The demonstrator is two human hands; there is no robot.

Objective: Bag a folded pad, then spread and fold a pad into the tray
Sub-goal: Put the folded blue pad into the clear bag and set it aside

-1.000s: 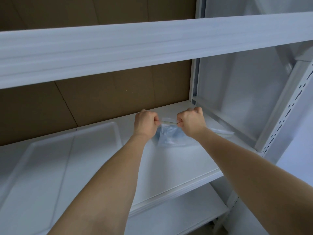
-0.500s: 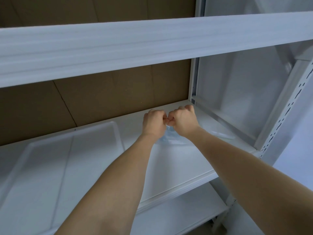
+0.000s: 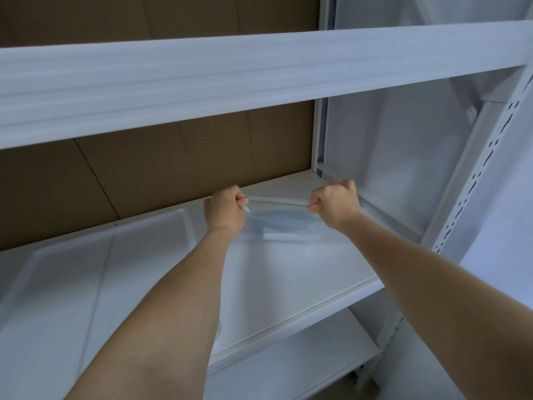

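A clear plastic zip bag (image 3: pixel 281 226) hangs between my two hands over the white shelf. Inside it lies a folded blue and white pad (image 3: pixel 284 230). My left hand (image 3: pixel 224 210) pinches the left end of the bag's top strip. My right hand (image 3: pixel 334 207) pinches the right end of that strip, and the strip is stretched straight between them. A white tray (image 3: pixel 95 272) sits on the shelf to the left, partly hidden by my left forearm.
The white shelf board (image 3: pixel 288 278) carries the tray. A foam-wrapped shelf beam (image 3: pixel 230 82) crosses overhead. Brown cardboard (image 3: pixel 173 168) backs the shelf, a perforated upright post (image 3: pixel 476 183) stands at right, and a lower shelf (image 3: pixel 288 368) shows below.
My hands were touching at the middle of the bag's top half a second ago. They have since slid apart to its two ends, pulling the strip taut.
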